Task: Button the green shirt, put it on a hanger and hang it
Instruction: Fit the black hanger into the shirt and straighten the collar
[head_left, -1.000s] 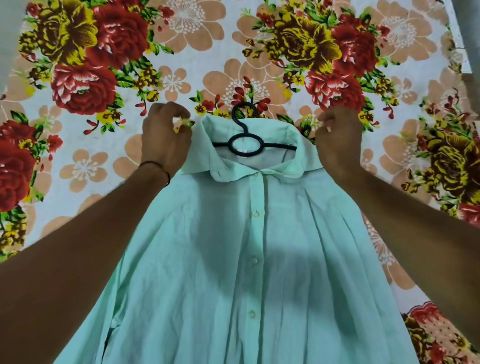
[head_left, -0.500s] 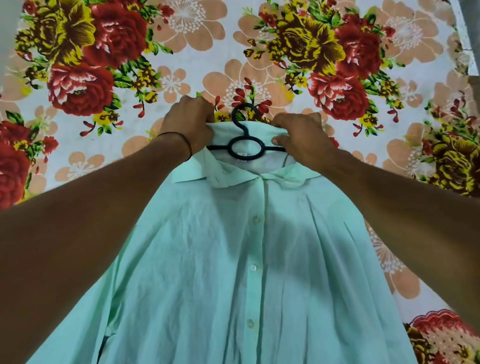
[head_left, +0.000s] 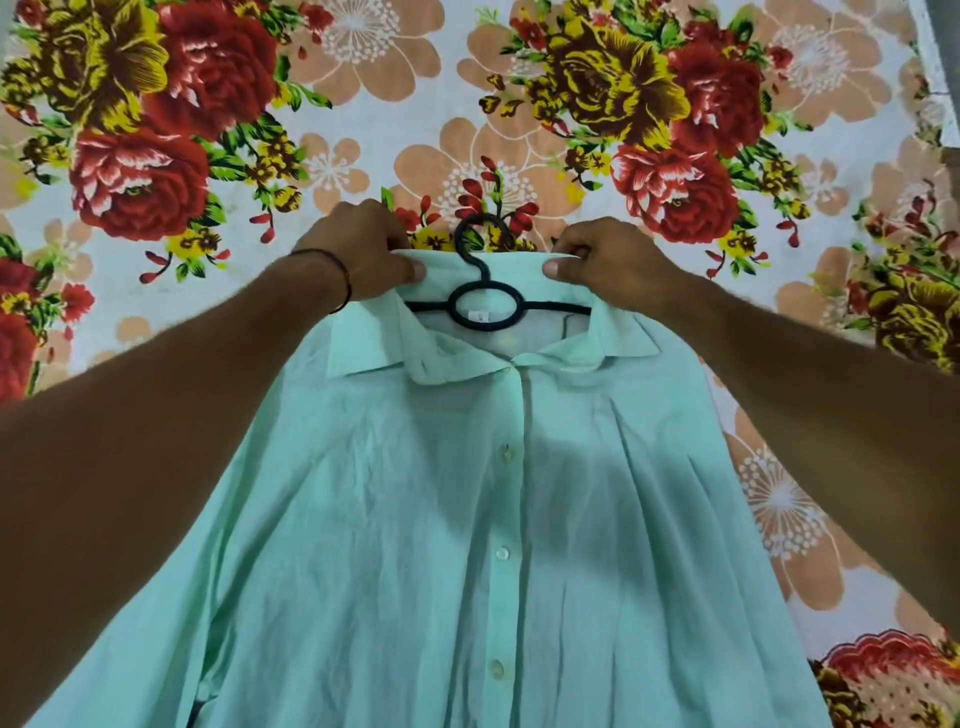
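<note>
The green shirt (head_left: 467, 545) lies front up on a flowered bedsheet (head_left: 363, 130), spread flat with its hem toward the camera and its collar (head_left: 488, 358) at the far end. The placket down the middle is closed, with pale buttons (head_left: 502, 553) showing in a line. A black hanger (head_left: 485, 309) sits inside the neck opening: its ring and crossbar show between the collar points, and its hook (head_left: 480, 234) pokes out past the back of the collar onto the sheet. The left hand (head_left: 363, 249) pinches the upper edge of the collar band just left of the hook, thumb on the near face of the cloth and fingers curled behind it, so its grip is closed on the fabric. The right hand (head_left: 608, 260) does the same just right of the hook, thumb pressed to the front and fingers folded over the edge. Both hands hold the collar band taut between them, one on each side of the hanger's neck. A dark thin band (head_left: 340, 275) circles the left wrist. Both bare forearms reach in from the lower corners, crossing over the shirt's shoulders, and a soft shadow falls on the chest of the shirt.
</note>
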